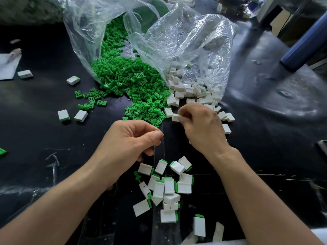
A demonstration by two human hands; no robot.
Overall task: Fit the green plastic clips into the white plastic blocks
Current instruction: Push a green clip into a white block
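Just beside the green clips [141, 89], right hand [203, 128] pinches a white block [175, 117]; left hand [131, 140] curls empty.

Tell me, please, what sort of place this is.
Probably a small factory assembly bench: clear plastic bags spill green clips and white blocks in bulk onto a dark worktable, and a pile of finished pieces lies near the person.
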